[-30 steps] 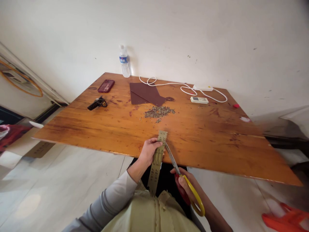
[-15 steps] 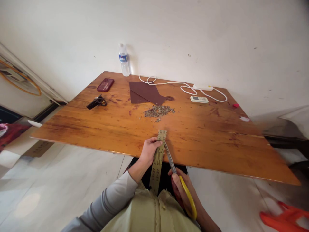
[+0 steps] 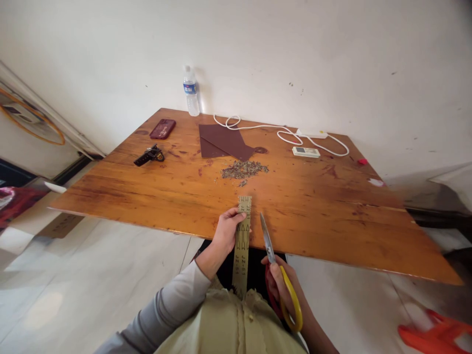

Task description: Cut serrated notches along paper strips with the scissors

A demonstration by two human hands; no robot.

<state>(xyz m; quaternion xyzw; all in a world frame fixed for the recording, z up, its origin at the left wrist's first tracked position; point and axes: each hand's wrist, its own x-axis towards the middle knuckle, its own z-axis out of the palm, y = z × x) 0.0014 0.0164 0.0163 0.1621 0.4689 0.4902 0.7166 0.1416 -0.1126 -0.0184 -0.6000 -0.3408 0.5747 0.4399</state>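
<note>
A long khaki strip point(image 3: 242, 263), printed with arrows and "JZ-51", is pinched near its upper end by my left hand point(image 3: 225, 230). Its top edge is jagged and lies over the near table edge, while the lower end hangs down to my lap. In my right hand point(image 3: 282, 280) is a pair of scissors point(image 3: 269, 241) with one yellow and one red handle. The blades look closed and point up toward the table, a little right of the strip and apart from it. Beyond the strip, a heap of small brownish clippings point(image 3: 244, 169) lies on the table.
On the wooden table point(image 3: 177, 196) lie dark red sheets point(image 3: 224, 140), a phone point(image 3: 162, 129), a black strapped item point(image 3: 149, 155), a remote control point(image 3: 306, 152) and a white power cord point(image 3: 258, 127). A water bottle point(image 3: 191, 93) stands against the wall. Something orange point(image 3: 435, 334) is on the floor.
The scissors have come away from the strip's right edge, moving right, and their blades now look closed. The strip's top has shifted slightly left in view; my left hand keeps its pinch.
</note>
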